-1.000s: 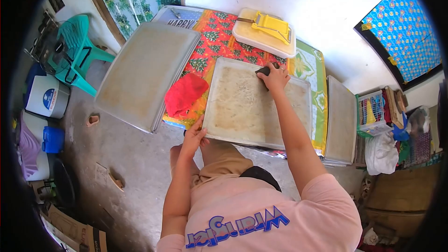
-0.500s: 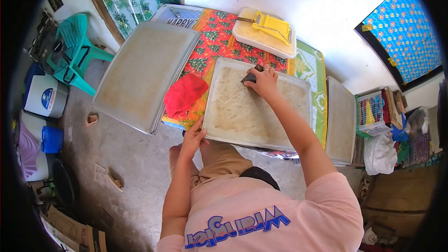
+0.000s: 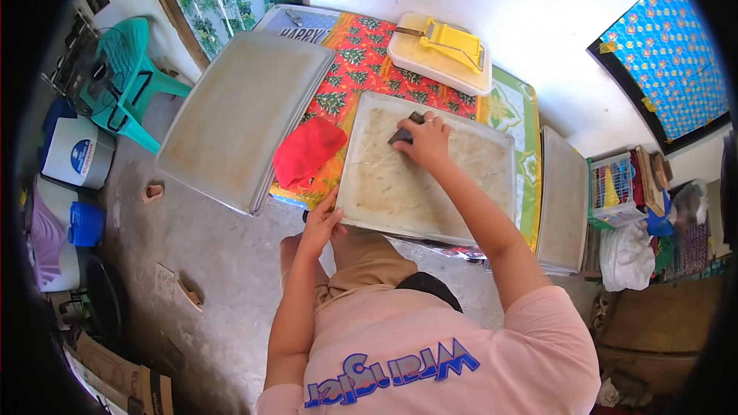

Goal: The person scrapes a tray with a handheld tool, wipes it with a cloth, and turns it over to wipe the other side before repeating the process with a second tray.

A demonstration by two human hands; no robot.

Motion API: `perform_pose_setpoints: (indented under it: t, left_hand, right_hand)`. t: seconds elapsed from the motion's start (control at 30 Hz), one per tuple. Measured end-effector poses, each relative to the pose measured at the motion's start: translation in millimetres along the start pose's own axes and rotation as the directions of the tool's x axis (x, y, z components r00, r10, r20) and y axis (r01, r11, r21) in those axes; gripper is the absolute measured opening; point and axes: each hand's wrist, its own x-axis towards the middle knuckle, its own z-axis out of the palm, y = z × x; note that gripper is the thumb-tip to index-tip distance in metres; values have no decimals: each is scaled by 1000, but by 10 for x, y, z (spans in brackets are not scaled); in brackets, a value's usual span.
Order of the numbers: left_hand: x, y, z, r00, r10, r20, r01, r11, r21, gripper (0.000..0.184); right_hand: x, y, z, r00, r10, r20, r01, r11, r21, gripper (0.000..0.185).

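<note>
My right hand (image 3: 427, 143) is closed on a dark block (image 3: 403, 134), which rests on the upper middle of a worn metal tray (image 3: 384, 194). At the tray's near left corner, my left hand (image 3: 321, 227) grips the rim, its fingers partly hidden at the edge. A crumpled red cloth (image 3: 307, 154) lies just left of the tray, on the patterned tablecloth (image 3: 355, 57). The underside of the block is hidden from view.
Stacked trays (image 3: 246, 111) lie at the table's left, and more (image 3: 560, 200) stand at its right. Behind is a white container (image 3: 407, 52) with a yellow tool (image 3: 453, 42) on its lid. A green chair (image 3: 138, 100) stands at the left.
My right hand has moved left across the tray with the dark block in it. My left hand has stayed at the near left corner.
</note>
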Motion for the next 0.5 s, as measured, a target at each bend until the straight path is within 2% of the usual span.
perform_pose_setpoints:
  t: [0.07,0.2,0.23,0.33,0.37,0.47,0.5]
  left_hand:
    - [28,9,4,1000,8,3,-7,1000,-8,59]
    - [16,34,17,1000,8,-4,-8,1000,9,59]
    - [-7,42,17,1000,12,-4,-12,1000,22,59]
    - [-7,43,21,1000,13,-2,-13,1000,11,59]
    - [1,52,27,1000,10,1,-10,1000,6,59]
    - [15,53,18,1000,15,8,-15,1000,-3,60]
    - [20,39,9,1000,22,12,-22,1000,-1,60]
  right_hand:
    - [-78,-85,-25,997,-43,67,44,999,-26,41]
    - [86,110,106,990,132,-46,-131,991,18,43]
    - [56,97,158,991,109,-72,-108,994,26,43]
    - [-203,-231,34,989,-132,59,129,990,58,43]
    - [-290,-309,12,977,-171,128,163,984,69,46]
    - [-318,-386,-142,931,-173,320,129,980,153,49]
    - [-252,-332,-79,958,-87,272,34,980,195,52]
